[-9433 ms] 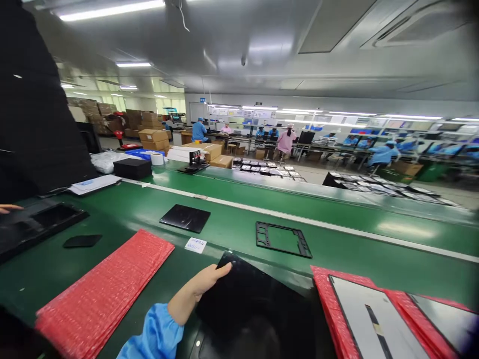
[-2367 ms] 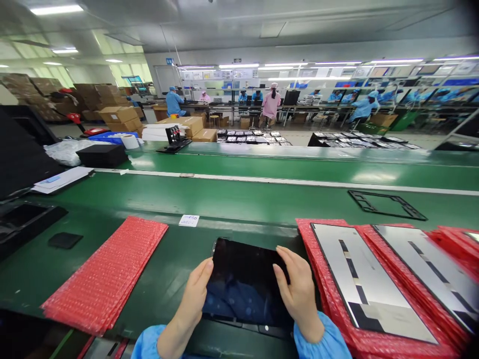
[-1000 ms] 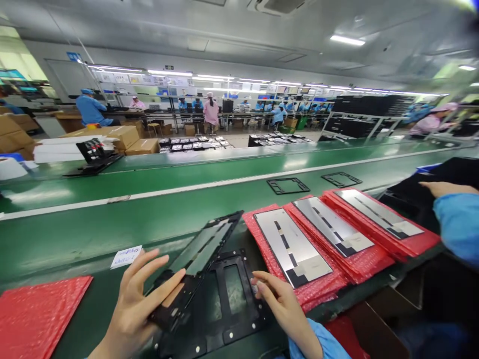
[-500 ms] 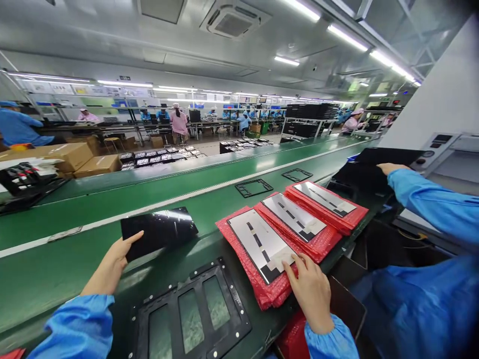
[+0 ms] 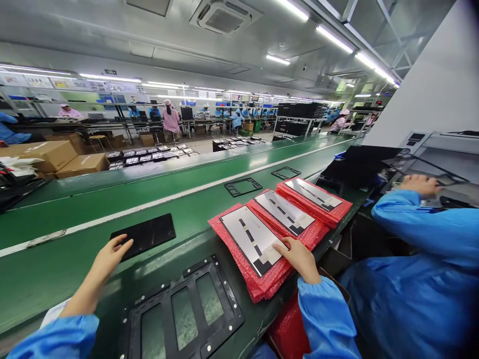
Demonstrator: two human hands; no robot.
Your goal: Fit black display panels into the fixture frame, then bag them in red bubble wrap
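Observation:
My left hand (image 5: 108, 257) lies at the lower left corner of a glossy black glass panel (image 5: 144, 236), which sits flat on the green conveyor belt (image 5: 67, 264). My right hand (image 5: 299, 258) rests on the nearest silver-backed display panel (image 5: 252, 240), with its fingers spread over the lower edge. That panel lies on a stack of red bubble-wrap bags (image 5: 239, 264). Close to me, between my hands, lies a black jig with several windows (image 5: 167, 298). Its near end is partly cut off by the frame.
Two more silver-backed panels on red bags (image 5: 310, 194) stand to the right. Two black frames (image 5: 243, 187) lie farther along the belt. A co-worker's hand (image 5: 419, 185) in a blue sleeve reaches over black sheets (image 5: 355, 167) at the right. Cardboard boxes (image 5: 54, 154) stand beyond the belt.
The black panel now lies farther left and flat on the belt, with my left hand at its corner. My right hand has slid onto the panel. The co-worker's hand has moved right.

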